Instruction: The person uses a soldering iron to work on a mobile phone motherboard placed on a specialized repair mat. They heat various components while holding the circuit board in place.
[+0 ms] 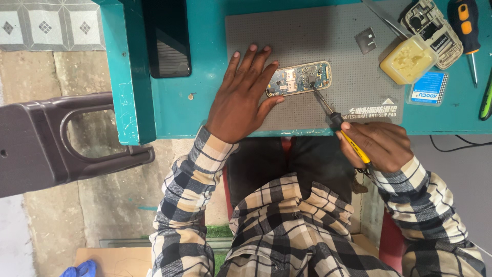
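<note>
On a grey anti-slip mat [328, 56] covering the teal bench [205, 107] above a bare concrete floor [102, 205], a circuit board [299, 78] is pinned flat by the left hand [241, 100], fingers spread wide, while a soldering iron [341, 125], gripped in the right hand [379, 146] at five o'clock, is touched to it.

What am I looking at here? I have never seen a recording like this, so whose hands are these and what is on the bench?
One camera, worn on a person's head, looks down at their own two hands. The left hand presses flat on a grey mat, steadying a small circuit board. The right hand holds a soldering iron, its tip on the board. Also on the teal bench: a dark phone, a tub of yellow paste, a phone frame and a screwdriver.
</note>
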